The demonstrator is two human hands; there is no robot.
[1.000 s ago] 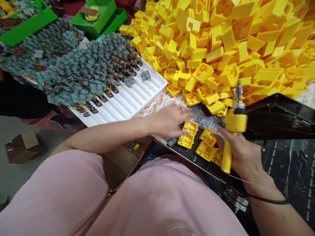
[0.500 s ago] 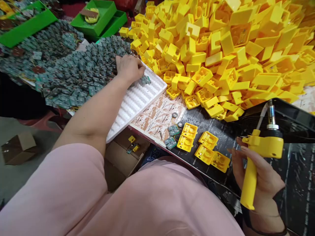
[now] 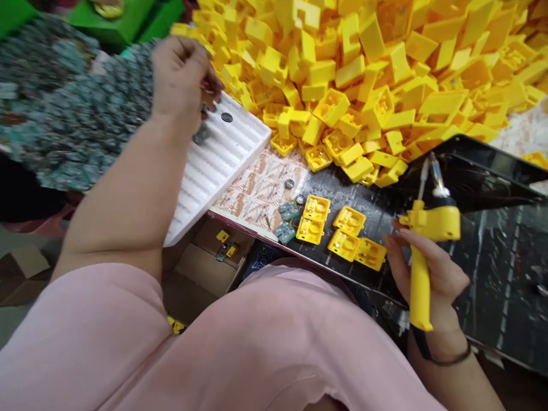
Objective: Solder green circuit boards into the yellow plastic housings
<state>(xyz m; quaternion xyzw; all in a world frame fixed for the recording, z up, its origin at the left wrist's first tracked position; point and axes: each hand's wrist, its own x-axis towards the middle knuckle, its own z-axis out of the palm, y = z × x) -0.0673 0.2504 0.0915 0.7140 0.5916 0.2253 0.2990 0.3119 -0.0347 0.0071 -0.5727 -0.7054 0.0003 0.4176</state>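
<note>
My left hand (image 3: 182,80) is over the upper end of the white foam tray (image 3: 226,154), its fingers curled round small parts with a red wire, too blurred to name. A green circuit board (image 3: 201,134) hangs just under it, and a round black speaker (image 3: 226,117) is beside it. My right hand (image 3: 432,268) is wrapped round a yellow soldering gun (image 3: 420,279), its metal tip upward. Between the hands, open yellow cases (image 3: 315,220) lie on the black mat (image 3: 355,200), with two green boards (image 3: 287,211) to their left.
A large heap of yellow cases (image 3: 325,74) fills the back. Many circuit boards (image 3: 107,108) are piled at the left, with green trays (image 3: 115,23) behind. A black tray (image 3: 479,160) stands at the right, and a cardboard box (image 3: 209,265) is below the table edge.
My left hand has turned and lifted from the board pile, with a round speaker now visible beside it. The view has shifted; my right hand still holds the soldering gun.
</note>
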